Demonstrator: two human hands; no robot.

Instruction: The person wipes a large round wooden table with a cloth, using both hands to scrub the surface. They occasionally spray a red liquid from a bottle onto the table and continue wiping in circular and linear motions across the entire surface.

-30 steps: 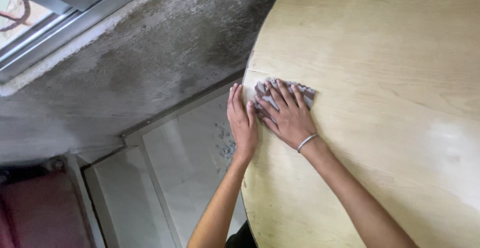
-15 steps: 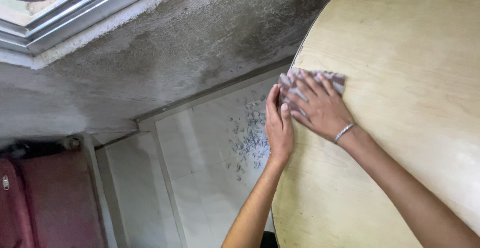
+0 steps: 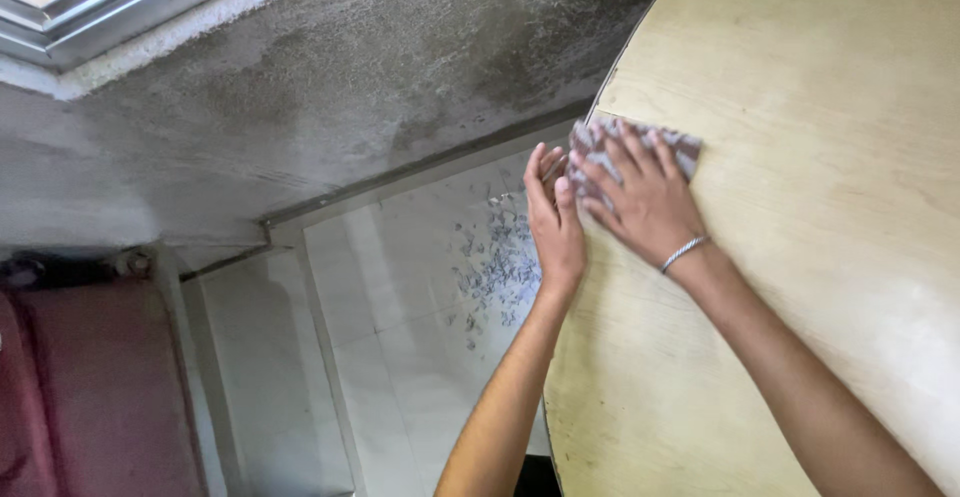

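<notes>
one cloth (image 3: pixel 686 147) lies flat under right hand (image 3: pixel 645 202).

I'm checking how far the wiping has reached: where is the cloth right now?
The cloth lies at the round wooden table's left edge, pressed flat under the right hand, with the left hand just beside it.
</notes>
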